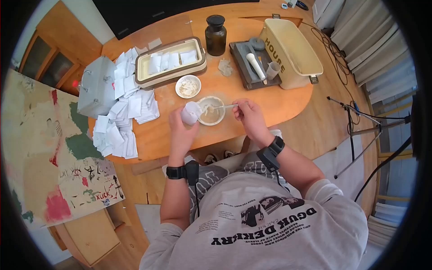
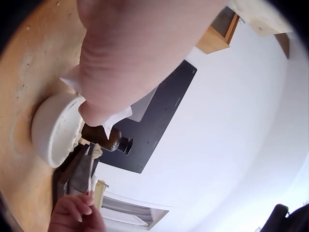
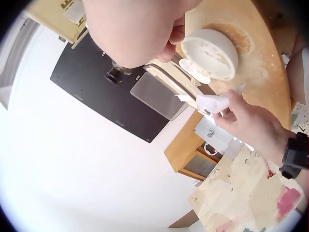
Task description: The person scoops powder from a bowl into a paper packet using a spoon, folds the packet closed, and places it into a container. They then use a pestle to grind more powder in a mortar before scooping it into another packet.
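Observation:
The left hand [image 1: 182, 130] holds a small white paper packet [image 1: 191, 112] beside the left rim of a white bowl [image 1: 211, 118]. In the right hand [image 1: 250, 118], fingers and thumb pinch the handle of a thin spoon [image 1: 227, 106], whose tip is over the bowl. In the left wrist view the spoon [image 2: 91, 166] carries pale powder, with the right hand [image 2: 77, 212] below it. The right wrist view shows the left hand [image 3: 251, 121] with fingers curled round the paper [image 3: 212, 103]. A smaller bowl [image 1: 188, 86] holding pale powder stands just behind.
Piles of white packets [image 1: 143, 105] and a silver case [image 1: 96, 85] lie left. Behind are a cream tray [image 1: 171, 78] with packets and a dark jar [image 1: 216, 36]. To the right stand a grey tray [image 1: 243, 67] with a white pestle [image 1: 255, 66] and a cream bin [image 1: 292, 49].

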Demonstrator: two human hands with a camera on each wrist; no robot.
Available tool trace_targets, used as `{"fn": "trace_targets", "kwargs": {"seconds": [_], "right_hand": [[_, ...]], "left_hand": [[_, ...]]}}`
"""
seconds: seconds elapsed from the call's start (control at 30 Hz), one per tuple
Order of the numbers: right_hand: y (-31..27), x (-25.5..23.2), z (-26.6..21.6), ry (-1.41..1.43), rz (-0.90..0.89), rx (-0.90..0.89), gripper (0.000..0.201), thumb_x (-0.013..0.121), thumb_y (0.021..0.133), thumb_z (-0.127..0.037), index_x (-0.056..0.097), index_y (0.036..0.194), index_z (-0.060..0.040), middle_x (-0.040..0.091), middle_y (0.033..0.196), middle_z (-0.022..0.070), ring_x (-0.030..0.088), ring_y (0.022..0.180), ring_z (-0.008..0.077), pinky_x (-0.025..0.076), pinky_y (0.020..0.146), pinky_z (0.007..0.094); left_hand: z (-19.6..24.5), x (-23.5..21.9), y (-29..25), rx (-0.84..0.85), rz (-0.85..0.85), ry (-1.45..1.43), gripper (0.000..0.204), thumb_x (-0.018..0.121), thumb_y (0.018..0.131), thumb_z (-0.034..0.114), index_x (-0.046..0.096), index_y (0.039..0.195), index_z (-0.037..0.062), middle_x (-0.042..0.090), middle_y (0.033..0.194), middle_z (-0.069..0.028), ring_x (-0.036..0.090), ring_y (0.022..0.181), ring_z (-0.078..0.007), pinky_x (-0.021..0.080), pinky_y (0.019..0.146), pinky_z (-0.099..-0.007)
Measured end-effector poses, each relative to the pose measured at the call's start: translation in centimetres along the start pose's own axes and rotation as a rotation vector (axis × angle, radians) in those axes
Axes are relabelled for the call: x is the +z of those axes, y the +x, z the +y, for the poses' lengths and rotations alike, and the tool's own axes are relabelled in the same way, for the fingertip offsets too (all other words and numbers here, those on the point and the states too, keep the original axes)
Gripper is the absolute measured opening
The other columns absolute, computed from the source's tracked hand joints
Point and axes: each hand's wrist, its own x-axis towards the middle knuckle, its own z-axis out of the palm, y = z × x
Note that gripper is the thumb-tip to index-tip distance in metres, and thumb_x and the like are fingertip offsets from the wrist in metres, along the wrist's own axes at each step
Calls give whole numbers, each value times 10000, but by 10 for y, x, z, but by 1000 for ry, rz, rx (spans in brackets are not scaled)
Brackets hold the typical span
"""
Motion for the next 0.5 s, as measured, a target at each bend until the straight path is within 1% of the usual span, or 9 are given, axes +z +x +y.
{"fn": "trace_targets", "kwargs": {"seconds": [0.1,0.17,0.2,0.27,0.3,0.37,0.4,0.47,0.5], "right_hand": [[-3,30,-22,2,28,-109,233,477,1054,-150,649,1165,-40,673,898,37,625,820,102,502,718,239],[-6,46,-32,-406,-52,-280,212,493,1044,-125,659,1110,-11,671,879,61,640,800,119,514,714,255],[-14,46,-38,-411,-47,-273,212,493,1044,-125,659,1110,-11,671,879,61,640,800,119,514,714,255],[-19,50,-42,-730,-89,-608,189,516,1026,-98,656,1086,14,674,879,98,660,789,171,523,723,283],[-18,48,-43,-733,-100,-608,189,516,1026,-98,656,1086,14,674,879,98,660,789,171,523,723,283],[-17,40,-40,-713,-3,-542,165,541,1002,-77,648,1084,18,666,884,145,666,796,264,528,740,338],[-15,34,-34,-712,-2,-541,165,541,1002,-77,648,1084,18,666,884,145,666,796,264,528,740,338],[-9,19,-19,-971,-28,-648,155,540,993,-67,643,1063,24,657,884,166,652,798,328,526,751,378],[-9,17,-16,-972,-26,-648,155,540,993,-67,643,1063,24,657,884,166,652,798,328,526,751,378]], "left_hand": [[8,-2,4,74,28,8,601,728,803,68,444,1331,20,480,1258,-187,430,1241,-378,369,1075,-457],[14,1,5,120,-4,60,598,725,802,62,445,1328,12,476,1252,-197,435,1233,-386,375,1068,-450],[15,3,2,115,-10,54,598,725,802,62,445,1328,12,476,1252,-197,435,1233,-386,375,1068,-450],[13,-1,1,124,-17,92,600,720,800,53,440,1328,8,477,1246,-205,432,1229,-396,374,1065,-449],[10,-1,1,119,-8,91,600,720,800,53,440,1328,8,477,1246,-205,432,1229,-396,374,1065,-449],[3,0,2,78,28,47,611,722,809,49,425,1341,11,462,1271,-197,449,1235,-374,397,1063,-444],[-5,2,2,78,27,48,611,722,809,49,425,1341,11,462,1271,-197,449,1235,-374,397,1063,-444],[-18,6,4,-34,72,-234,620,723,827,48,405,1358,9,432,1313,-185,465,1257,-333,422,1074,-428],[-17,6,4,-34,71,-236,620,723,827,48,405,1358,9,432,1313,-185,465,1257,-333,422,1074,-428]]}}
